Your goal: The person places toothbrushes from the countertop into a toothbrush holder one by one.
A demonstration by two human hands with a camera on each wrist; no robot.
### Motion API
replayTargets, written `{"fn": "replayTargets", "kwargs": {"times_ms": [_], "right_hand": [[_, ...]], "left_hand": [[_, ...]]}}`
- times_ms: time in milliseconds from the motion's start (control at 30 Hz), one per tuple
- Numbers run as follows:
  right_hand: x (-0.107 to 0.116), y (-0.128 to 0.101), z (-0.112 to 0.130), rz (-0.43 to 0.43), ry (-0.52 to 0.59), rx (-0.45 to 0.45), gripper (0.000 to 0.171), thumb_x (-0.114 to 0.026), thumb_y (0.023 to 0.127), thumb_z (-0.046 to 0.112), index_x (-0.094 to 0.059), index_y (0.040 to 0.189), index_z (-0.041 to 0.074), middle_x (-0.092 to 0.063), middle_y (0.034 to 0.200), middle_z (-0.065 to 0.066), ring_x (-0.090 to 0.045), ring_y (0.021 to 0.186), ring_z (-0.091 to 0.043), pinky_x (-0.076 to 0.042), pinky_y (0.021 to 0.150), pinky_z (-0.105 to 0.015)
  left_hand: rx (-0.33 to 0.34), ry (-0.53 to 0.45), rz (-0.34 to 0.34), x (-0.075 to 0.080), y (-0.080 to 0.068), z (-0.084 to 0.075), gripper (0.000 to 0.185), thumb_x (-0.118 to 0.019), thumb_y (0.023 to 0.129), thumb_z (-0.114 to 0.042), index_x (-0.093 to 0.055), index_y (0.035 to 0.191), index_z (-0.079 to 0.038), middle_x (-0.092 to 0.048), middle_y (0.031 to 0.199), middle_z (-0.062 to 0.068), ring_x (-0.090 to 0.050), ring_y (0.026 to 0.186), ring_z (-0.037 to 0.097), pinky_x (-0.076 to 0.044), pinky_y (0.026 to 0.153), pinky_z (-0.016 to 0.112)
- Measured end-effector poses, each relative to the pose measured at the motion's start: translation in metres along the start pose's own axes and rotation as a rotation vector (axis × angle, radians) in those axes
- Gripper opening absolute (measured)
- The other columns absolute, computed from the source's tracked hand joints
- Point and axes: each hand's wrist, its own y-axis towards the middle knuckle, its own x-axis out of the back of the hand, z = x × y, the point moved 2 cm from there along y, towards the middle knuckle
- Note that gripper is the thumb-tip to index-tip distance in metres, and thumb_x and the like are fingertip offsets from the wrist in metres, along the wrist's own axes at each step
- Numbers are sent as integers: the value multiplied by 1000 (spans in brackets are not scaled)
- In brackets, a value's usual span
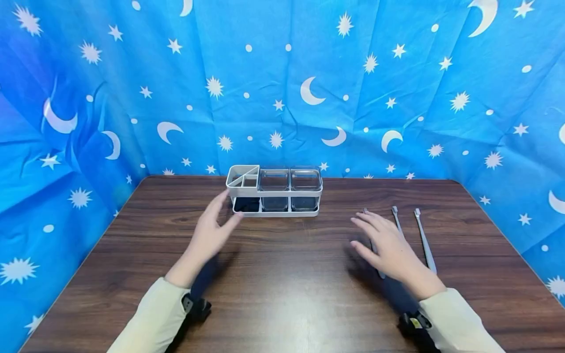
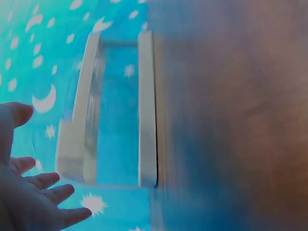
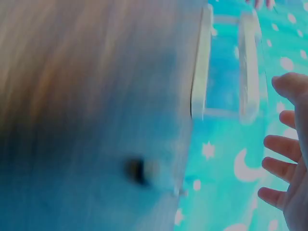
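From the head view, the rack (image 1: 274, 192) stands at the far middle of the worktop (image 1: 282, 294), a white frame holding clear cups (light, I'd judge, stiff but likely slippery, so best taken by the white frame ends rather than the cups). The left hand (image 1: 211, 234) hovers just beside its left end, fingers spread, holding nothing; the right hand (image 1: 388, 247) lies flat over the toothbrushes (image 1: 424, 240), fingers straight. In the left wrist view, blurred, the rack (image 2: 120, 108) sits near the open fingers (image 2: 45, 180). The right wrist view, also blurred, shows the rack (image 3: 226, 67) apart from splayed fingers (image 3: 281, 147).
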Motion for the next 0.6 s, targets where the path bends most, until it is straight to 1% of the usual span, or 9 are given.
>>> {"fn": "replayTargets", "kwargs": {"times_ms": [67, 133, 200, 267, 333, 467, 600], "right_hand": [[7, -6, -12, -54, -3, -39, 45, -68, 88, 21, -59, 128, 2, -58, 129, -20, -50, 122, -38, -37, 97, -59], [13, -13, -24, -91, 0, -90, 41, -68, 87, 17, -61, 124, 0, -61, 122, -21, -53, 116, -38, -39, 94, -58], [19, -21, -36, -108, -1, -156, 37, -67, 88, 15, -62, 121, -1, -62, 119, -22, -54, 112, -39, -40, 92, -58], [23, -27, -48, -105, 3, -231, 36, -66, 89, 14, -61, 120, -2, -61, 118, -24, -53, 111, -41, -40, 92, -59], [26, -33, -59, -86, 9, -310, 36, -64, 91, 15, -60, 122, -4, -60, 119, -26, -52, 112, -43, -40, 92, -60], [28, -43, -83, -9, 29, -461, 41, -59, 94, 19, -56, 126, -7, -54, 124, -31, -50, 113, -46, -40, 92, -62], [25, -49, -101, 89, 97, -581, 49, -56, 96, 22, -48, 133, -10, -46, 129, -33, -49, 112, -48, -41, 90, -62]], "left_hand": [[47, -92, -43, 4, 13, 9, 67, -57, 96, -34, -30, 151, -7, -31, 154, 18, -30, 141, 36, -25, 113, 54], [82, -178, -72, 6, 24, 19, 63, -55, 98, -29, -30, 150, -5, -33, 152, 20, -30, 140, 37, -25, 113, 53], [115, -261, -89, 8, 33, 26, 60, -53, 99, -23, -30, 150, -3, -35, 151, 20, -31, 140, 36, -25, 114, 50], [135, -338, -91, 8, 42, 32, 58, -51, 99, -18, -30, 150, -2, -37, 150, 20, -32, 140, 34, -26, 114, 48], [157, -400, -79, 8, 50, 37, 57, -49, 98, -14, -29, 150, -3, -37, 151, 18, -32, 141, 32, -26, 115, 45], [199, -461, -41, 5, 63, 43, 57, -45, 98, -13, -27, 152, -6, -36, 152, 15, -28, 143, 27, -23, 116, 45], [223, -517, -8, 3, 72, 44, 57, -38, 99, -14, -22, 154, -9, -30, 156, 14, -26, 144, 29, -21, 116, 48]]}}
